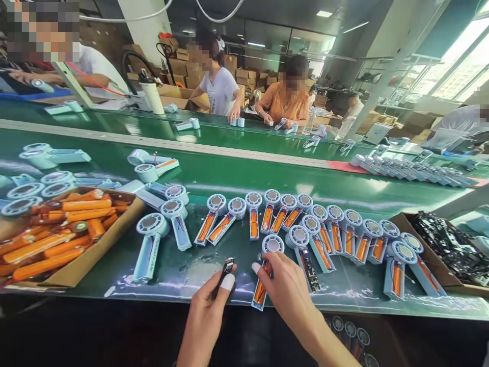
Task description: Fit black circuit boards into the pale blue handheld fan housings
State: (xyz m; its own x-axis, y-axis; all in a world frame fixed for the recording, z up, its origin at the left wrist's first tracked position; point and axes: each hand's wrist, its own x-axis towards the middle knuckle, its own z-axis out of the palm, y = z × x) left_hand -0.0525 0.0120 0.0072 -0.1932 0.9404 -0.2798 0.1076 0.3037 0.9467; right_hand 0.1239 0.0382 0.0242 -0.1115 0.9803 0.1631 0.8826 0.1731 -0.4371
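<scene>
My left hand [210, 300] pinches a small black circuit board [226, 270] between thumb and fingers, just above the near edge of the bench. My right hand [284, 278] is closed around the neck of a light-blue handheld fan [259, 300]. This fan's round head points away from me, and an orange battery lies in its open handle. The right fingertips hide part of the wiring. Just right of that hand, another fan [299, 236] has a black circuit board [309, 270] lying along its handle. Several fans with batteries [361, 247] stand in a row behind my hands.
On the left is a cardboard box of orange batteries [76, 244], with more fan bodies [151, 250] near it. A box of black circuit boards [446, 244] sits at the right. Behind runs a green conveyor belt [229, 176]; several people work across it.
</scene>
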